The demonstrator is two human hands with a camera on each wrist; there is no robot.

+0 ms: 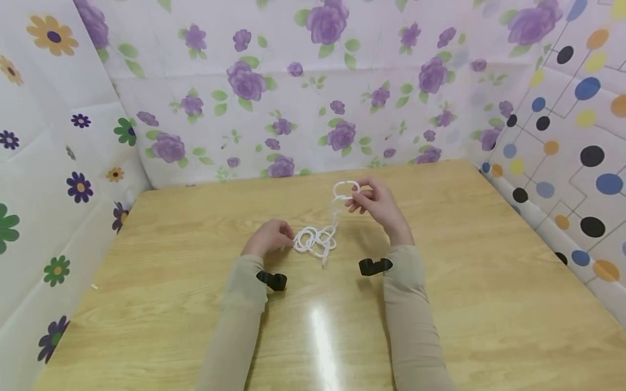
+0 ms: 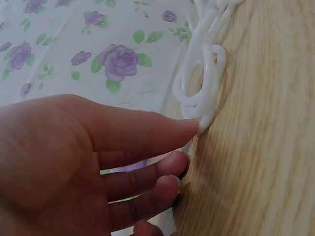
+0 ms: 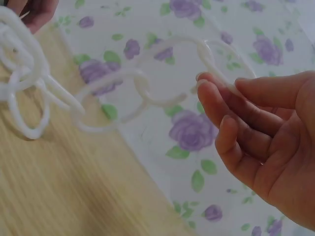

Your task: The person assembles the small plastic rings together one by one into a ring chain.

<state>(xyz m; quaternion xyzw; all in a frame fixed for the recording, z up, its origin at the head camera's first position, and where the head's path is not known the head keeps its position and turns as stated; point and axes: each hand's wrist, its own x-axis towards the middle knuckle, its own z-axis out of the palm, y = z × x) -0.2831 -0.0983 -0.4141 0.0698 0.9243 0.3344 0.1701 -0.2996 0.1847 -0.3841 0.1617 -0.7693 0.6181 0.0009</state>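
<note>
A white plastic chain (image 1: pixel 325 251) of large oval links lies partly heaped on the wooden table. At the heap's left edge my left hand (image 1: pixel 266 237) pinches an outer link (image 2: pixel 208 93) between thumb and index finger, the other fingers loosely bent below. My right hand (image 1: pixel 383 207), raised farther back and to the right, pinches a link near the chain's other end with thumb and fingers (image 3: pixel 231 123). From there several links (image 3: pixel 98 129) slope down to the heap (image 3: pixel 29 73) in the right wrist view.
The wooden table (image 1: pixel 161 282) reaches back to a wall sheet with purple flowers (image 1: pixel 244 81). Patterned sheets with flowers (image 1: pixel 54 271) and coloured dots (image 1: pixel 592 157) flank it. Each sleeve carries a black wrist camera (image 1: pixel 374 266). A small pale scrap (image 1: pixel 94 287) lies near the left edge.
</note>
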